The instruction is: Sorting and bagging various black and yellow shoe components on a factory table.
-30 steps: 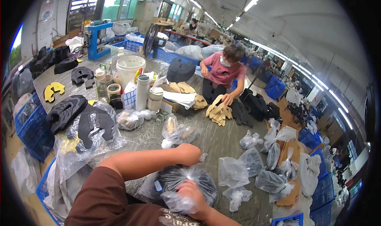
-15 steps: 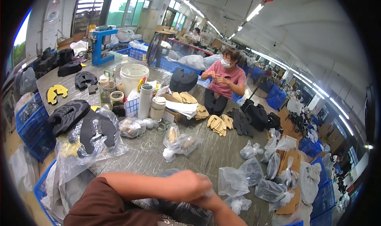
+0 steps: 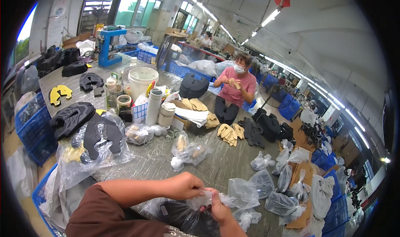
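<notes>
A clear plastic bag (image 3: 183, 220) with dark pieces inside lies at the table's near edge, right in front of me. Its gathered neck is bunched up between my two hands. My left hand (image 3: 186, 186) pinches a fold of the plastic from the left side. Close beside it, my right hand (image 3: 218, 207) is closed round the neck, with the crumpled end sticking out to the right. Just beyond my hands sits another clear bag (image 3: 191, 151) holding tan pieces.
Filled clear bags (image 3: 283, 203) cluster at the right. Tan cut pieces (image 3: 228, 134) and black pieces (image 3: 252, 135) lie mid-table. A white bucket (image 3: 142, 83), a grey flask (image 3: 154, 107) and a blue press (image 3: 110, 48) stand further back. A co-worker (image 3: 238, 83) sits across, holding a tan piece.
My hands were crossed, left over right, above the bag; now they are side by side, with the bag's neck showing between them. The co-worker across now holds up a tan piece.
</notes>
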Available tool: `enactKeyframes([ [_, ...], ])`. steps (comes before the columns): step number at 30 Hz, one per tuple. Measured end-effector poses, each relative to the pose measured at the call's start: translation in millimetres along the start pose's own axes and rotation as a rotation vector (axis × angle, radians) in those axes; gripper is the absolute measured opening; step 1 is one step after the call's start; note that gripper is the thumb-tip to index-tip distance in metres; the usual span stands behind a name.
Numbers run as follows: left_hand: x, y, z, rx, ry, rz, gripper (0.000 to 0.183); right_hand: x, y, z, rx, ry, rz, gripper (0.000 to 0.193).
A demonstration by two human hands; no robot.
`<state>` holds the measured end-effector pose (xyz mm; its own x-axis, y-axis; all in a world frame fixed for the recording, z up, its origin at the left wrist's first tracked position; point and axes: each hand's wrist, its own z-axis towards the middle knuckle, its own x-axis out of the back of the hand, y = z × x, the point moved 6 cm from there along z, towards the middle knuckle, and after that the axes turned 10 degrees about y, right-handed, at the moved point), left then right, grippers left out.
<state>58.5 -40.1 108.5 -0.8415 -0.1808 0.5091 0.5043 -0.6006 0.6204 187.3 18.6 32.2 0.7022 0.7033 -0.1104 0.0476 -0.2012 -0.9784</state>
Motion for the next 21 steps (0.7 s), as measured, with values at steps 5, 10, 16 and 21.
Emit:
enactKeyframes([
  [5, -46.5, -4.4, -48.1, 0.912, 0.011, -0.924, 0.021, 11.0, 6.1, -9.6, 0.034, 0.052, 0.193, 0.015],
  [10, -20.3, 7.6, -24.3, 0.143, -0.148, 0.2, 0.031, -2.0, -16.0, -23.8, 0.059, -0.014, 0.072, 0.013],
  [16, -26.5, 1.8, -8.3, -0.029, -0.043, -0.069, 0.038, -16.8, -54.4, -50.4, 0.917, 0.277, -0.741, 0.022],
  [21, -31.3, 2.4, -6.7, 0.038, -0.011, 0.098, 0.037, -21.0, -53.8, -51.4, 0.982, 0.385, -0.782, 0.027],
])
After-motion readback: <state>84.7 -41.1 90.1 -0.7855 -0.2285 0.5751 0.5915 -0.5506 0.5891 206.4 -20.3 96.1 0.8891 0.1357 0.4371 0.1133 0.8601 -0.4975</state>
